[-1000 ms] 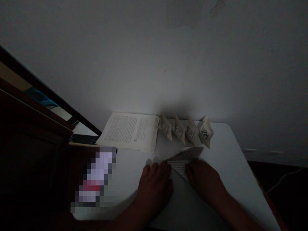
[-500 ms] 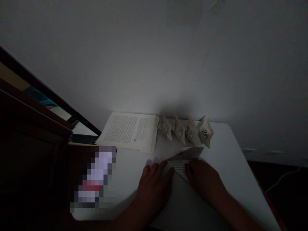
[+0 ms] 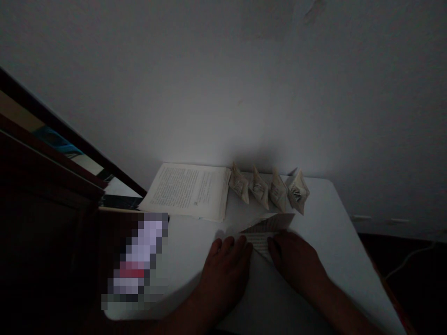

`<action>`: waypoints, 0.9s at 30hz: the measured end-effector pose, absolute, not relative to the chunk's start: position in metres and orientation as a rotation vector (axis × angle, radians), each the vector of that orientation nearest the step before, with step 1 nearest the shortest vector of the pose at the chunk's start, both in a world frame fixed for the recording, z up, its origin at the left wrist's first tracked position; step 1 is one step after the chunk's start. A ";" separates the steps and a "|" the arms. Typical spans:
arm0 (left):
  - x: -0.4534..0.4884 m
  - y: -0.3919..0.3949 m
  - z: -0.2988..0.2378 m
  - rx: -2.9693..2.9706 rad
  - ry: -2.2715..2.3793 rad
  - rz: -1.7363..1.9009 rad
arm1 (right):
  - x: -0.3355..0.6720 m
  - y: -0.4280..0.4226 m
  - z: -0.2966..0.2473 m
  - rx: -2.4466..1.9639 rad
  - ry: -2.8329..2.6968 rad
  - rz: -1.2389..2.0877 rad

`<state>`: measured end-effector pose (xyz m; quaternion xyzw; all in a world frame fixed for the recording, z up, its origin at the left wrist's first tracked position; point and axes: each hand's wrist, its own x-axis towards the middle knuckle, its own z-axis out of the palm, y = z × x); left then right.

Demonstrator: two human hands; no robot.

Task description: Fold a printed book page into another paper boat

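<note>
Head view: folded paper [image 3: 259,241] lies on the bench [image 3: 188,246], apparently being creased, the left hand [image 3: 226,270] part-open at its left corner, the right hand [image 3: 296,256] curled, apparently pinching its right side; the next move would call for steady pinning, long axis left-to-right, flap [image 3: 277,223] pointing far right.

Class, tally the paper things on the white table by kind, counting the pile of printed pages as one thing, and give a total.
Folded paper boats: 4
Partly folded printed sheet: 1
Pile of printed pages: 1
Total: 6
</note>
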<state>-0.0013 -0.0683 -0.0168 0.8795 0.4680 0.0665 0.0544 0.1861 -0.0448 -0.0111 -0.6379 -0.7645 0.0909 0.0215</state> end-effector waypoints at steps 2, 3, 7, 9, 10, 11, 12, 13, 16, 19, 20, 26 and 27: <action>-0.002 -0.070 -0.019 2.676 1.404 0.198 | 0.186 -0.045 -0.011 -1.987 -2.366 0.282; -0.003 -0.071 -0.020 2.684 1.395 0.203 | 0.186 -0.045 -0.011 -1.990 -2.362 0.281; -0.006 -0.073 -0.024 2.690 1.376 0.209 | 0.186 -0.045 -0.011 -1.971 -2.351 0.272; -0.007 -0.073 -0.024 2.678 1.368 0.189 | 0.186 -0.046 -0.011 -1.960 -2.355 0.269; -0.007 -0.073 -0.023 2.672 1.365 0.182 | 0.186 -0.046 -0.011 -1.962 -2.357 0.273; -0.007 -0.072 -0.023 2.666 1.362 0.175 | 0.187 -0.046 -0.010 -1.965 -2.356 0.280; -0.008 -0.071 -0.022 2.660 1.355 0.171 | 0.187 -0.046 -0.010 -1.966 -2.354 0.288; -0.008 -0.071 -0.021 2.654 1.349 0.170 | 0.187 -0.046 -0.010 -1.963 -2.352 0.294; -0.008 -0.070 -0.021 2.636 1.337 0.180 | 0.188 -0.046 -0.010 -1.949 -2.341 0.293; -0.006 -0.069 -0.020 2.613 1.360 0.222 | 0.188 -0.046 -0.011 -1.948 -2.335 0.288; -0.006 -0.069 -0.019 2.604 1.364 0.233 | 0.188 -0.046 -0.011 -1.946 -2.336 0.285; -0.005 -0.067 -0.015 2.544 1.370 0.308 | 0.188 -0.047 -0.009 -1.943 -2.354 0.290; -0.005 -0.067 -0.015 2.539 1.369 0.312 | 0.189 -0.047 -0.009 -1.942 -2.352 0.293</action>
